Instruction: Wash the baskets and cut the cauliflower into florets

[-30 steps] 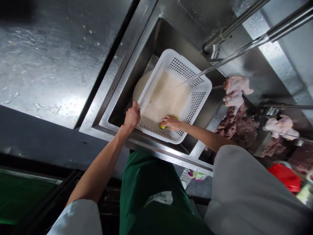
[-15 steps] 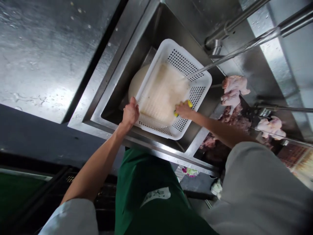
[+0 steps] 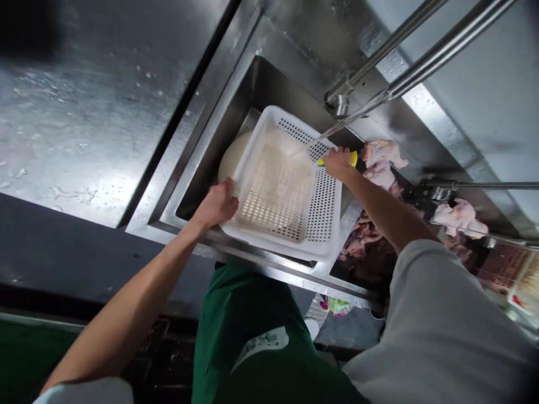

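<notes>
A white perforated plastic basket (image 3: 324, 224) sits tilted in a steel sink, its near edge raised over the sink's front rim. My left hand (image 3: 218, 203) is closed around the basket's left rim. In my right hand (image 3: 338, 163) is a yellow sponge (image 3: 353, 159), gripped at the basket's upper right side. Water (image 3: 337, 127) pours from the tap into the basket, and cloudy liquid lies over part of its bottom. A pale round vessel (image 3: 231, 158) shows partly behind the basket; the rest of it is hidden.
The steel sink (image 3: 202, 168) has a steel counter (image 3: 84, 123) on its left. Steel tap pipes (image 3: 446, 50) reach over from the upper right. Raw poultry pieces (image 3: 383, 157) and dark red meat (image 3: 364, 238) lie to the right.
The basket has tipped and come nearer to me, and much of the cloudy liquid has left its bottom. My right hand has moved with the sponge from inside the basket up to its right side.
</notes>
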Available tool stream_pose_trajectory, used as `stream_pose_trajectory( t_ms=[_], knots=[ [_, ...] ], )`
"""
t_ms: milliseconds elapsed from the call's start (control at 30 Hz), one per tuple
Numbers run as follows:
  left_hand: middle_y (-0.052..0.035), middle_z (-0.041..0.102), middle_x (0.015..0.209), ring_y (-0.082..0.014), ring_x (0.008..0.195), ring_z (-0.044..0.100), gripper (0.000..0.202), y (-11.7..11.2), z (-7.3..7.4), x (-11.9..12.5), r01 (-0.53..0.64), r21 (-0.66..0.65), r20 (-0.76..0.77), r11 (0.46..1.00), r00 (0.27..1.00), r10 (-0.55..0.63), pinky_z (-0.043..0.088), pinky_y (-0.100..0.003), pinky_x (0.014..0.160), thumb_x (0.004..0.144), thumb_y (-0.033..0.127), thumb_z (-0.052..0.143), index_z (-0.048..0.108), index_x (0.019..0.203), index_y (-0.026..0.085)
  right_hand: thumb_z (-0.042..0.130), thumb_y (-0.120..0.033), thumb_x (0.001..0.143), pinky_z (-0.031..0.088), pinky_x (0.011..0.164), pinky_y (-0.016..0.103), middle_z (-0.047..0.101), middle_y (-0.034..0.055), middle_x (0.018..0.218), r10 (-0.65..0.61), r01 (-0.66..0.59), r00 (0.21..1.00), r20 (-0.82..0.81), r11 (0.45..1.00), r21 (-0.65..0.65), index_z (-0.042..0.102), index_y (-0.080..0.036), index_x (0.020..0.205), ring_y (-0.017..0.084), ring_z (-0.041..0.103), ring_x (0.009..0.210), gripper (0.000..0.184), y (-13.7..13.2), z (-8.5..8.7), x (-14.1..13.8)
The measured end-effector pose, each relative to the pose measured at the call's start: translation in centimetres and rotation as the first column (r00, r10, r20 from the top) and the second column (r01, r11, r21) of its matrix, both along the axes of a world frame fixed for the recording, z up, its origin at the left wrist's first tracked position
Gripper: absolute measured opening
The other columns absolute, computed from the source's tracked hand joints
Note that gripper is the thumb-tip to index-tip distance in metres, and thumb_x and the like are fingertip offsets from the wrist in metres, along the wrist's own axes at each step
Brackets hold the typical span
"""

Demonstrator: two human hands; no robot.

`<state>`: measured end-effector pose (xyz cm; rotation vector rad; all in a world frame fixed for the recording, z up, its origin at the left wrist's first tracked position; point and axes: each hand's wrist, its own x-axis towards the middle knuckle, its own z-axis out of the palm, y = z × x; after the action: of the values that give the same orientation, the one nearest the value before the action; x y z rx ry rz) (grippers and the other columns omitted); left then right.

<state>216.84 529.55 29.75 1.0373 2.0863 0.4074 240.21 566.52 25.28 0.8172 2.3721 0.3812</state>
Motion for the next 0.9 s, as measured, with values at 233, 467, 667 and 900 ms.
stream_pose_trajectory(
  t_ms=[233, 467, 667, 900],
  knots=[
    [-0.0063, 0.065, 0.080, -0.0249, 0.079, 0.068, 0.028, -1.0, 8.6, 0.1, -0.058, -0.040, -0.119, 0.998, 0.991, 0.053, 0.052, -0.034, 0.067, 0.078, 0.016, 0.055, 0.063, 0.105, 0.015, 0.054, -0.022, 0.102, 0.049, 0.101, 0.048, 0.066, 0.0290, 0.131, -0.176, 0.156, 0.984, -0.031, 0.931, -0.330, 0.073, -0.006, 0.128, 0.040, 0.064, 0.124, 0.036, -7.9, -0.3, -2.8],
    [-0.0147, 0.073, 0.093, -0.0331, 0.089, 0.073, 0.043, 0.9, 18.0, 1.3, 0.081, -0.103, -0.390, 0.991, 0.914, -0.115, 0.055, -0.043, 0.082, 0.085, 0.016, 0.053, 0.054, 0.128, 0.013, 0.045, -0.026, 0.105, 0.053, 0.093, 0.033, 0.071, 0.0151, 0.126, -0.168, 0.079, 0.975, -0.145, 0.874, -0.479, 0.073, -0.019, 0.124, 0.026, 0.069, 0.112, 0.034, -13.4, -0.3, -4.4],
    [-0.0172, 0.074, 0.088, -0.0350, 0.087, 0.075, 0.046, 1.8, 21.2, 4.0, 0.273, -0.222, -0.440, 0.936, 0.828, -0.346, 0.055, -0.045, 0.081, 0.087, 0.013, 0.047, 0.052, 0.132, 0.005, 0.029, -0.011, 0.102, 0.051, 0.098, 0.053, 0.054, 0.0337, 0.140, -0.477, 0.431, 0.791, -0.383, 0.879, -0.203, 0.060, 0.000, 0.138, 0.038, 0.056, 0.126, 0.049, -11.3, -2.4, -6.2],
    [-0.0143, 0.073, 0.079, -0.0282, 0.077, 0.075, 0.045, 2.8, 20.8, 7.4, 0.345, -0.222, -0.463, 0.912, 0.786, -0.410, 0.055, -0.036, 0.074, 0.086, 0.008, 0.047, 0.053, 0.131, 0.005, 0.032, -0.010, 0.103, 0.049, 0.102, 0.048, 0.054, 0.0288, 0.143, -0.525, 0.397, 0.742, -0.417, 0.845, -0.359, 0.057, -0.005, 0.143, 0.033, 0.052, 0.129, 0.048, -15.0, -7.4, -9.9]
  ],
)
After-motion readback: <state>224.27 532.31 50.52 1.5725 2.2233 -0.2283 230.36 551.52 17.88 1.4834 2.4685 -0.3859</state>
